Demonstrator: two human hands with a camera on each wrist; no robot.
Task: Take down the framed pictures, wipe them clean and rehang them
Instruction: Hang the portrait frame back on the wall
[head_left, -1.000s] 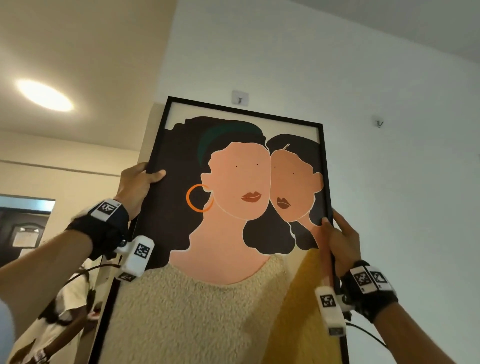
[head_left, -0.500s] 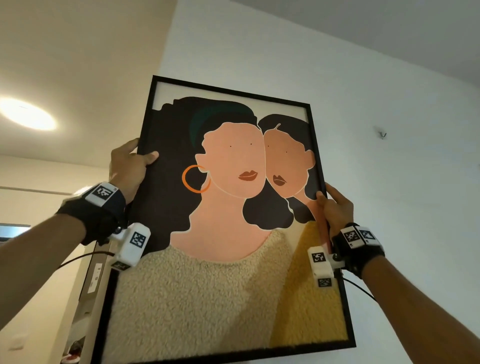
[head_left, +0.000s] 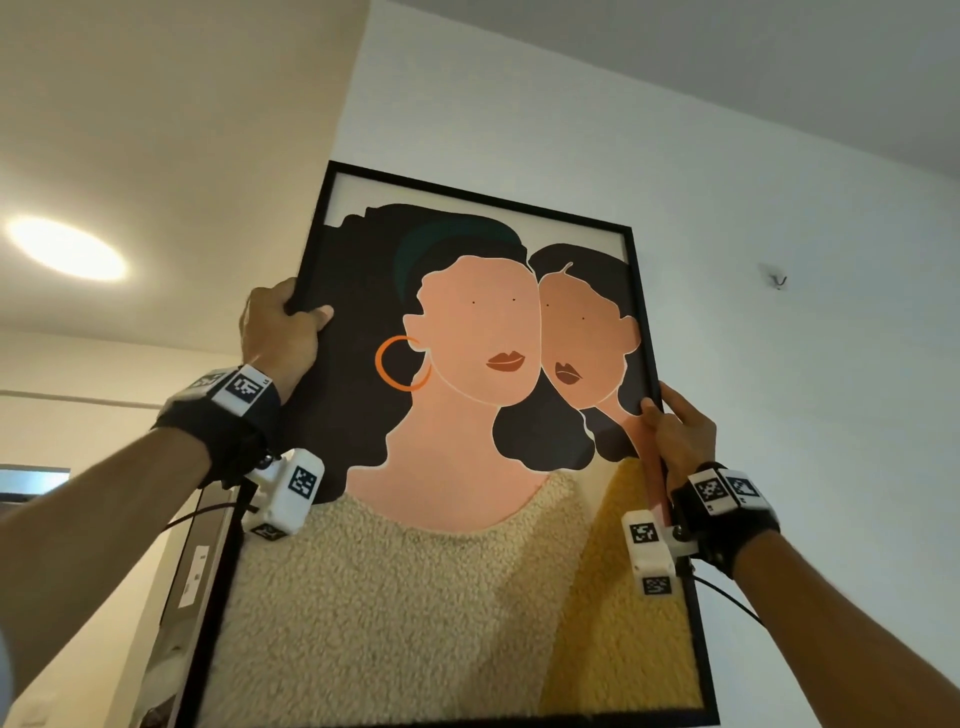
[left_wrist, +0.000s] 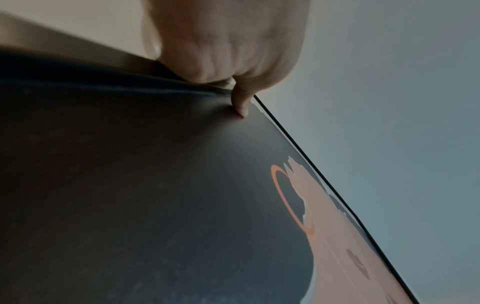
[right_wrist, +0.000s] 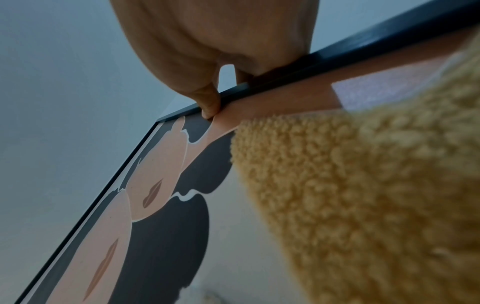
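Framed picture (head_left: 447, 519) held high against white wall, long axis up-down, slightly tilted. Left hand (head_left: 280, 332) grasping left edge, higher. Right hand (head_left: 680, 436) grasping right edge, lower. Wall hook (head_left: 777, 281) far right of frame, beside top corner.

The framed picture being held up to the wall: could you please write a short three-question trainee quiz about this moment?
1. True or false: both hands grip the framed picture.
2. Which lies to the right of the frame on the white wall? A) a wall hook B) a clock C) a switch
3. Fill in: the left hand holds the frame's ____ edge.

Key: 1 true, with the right hand on the opposite edge; 2 A, the wall hook; 3 left.
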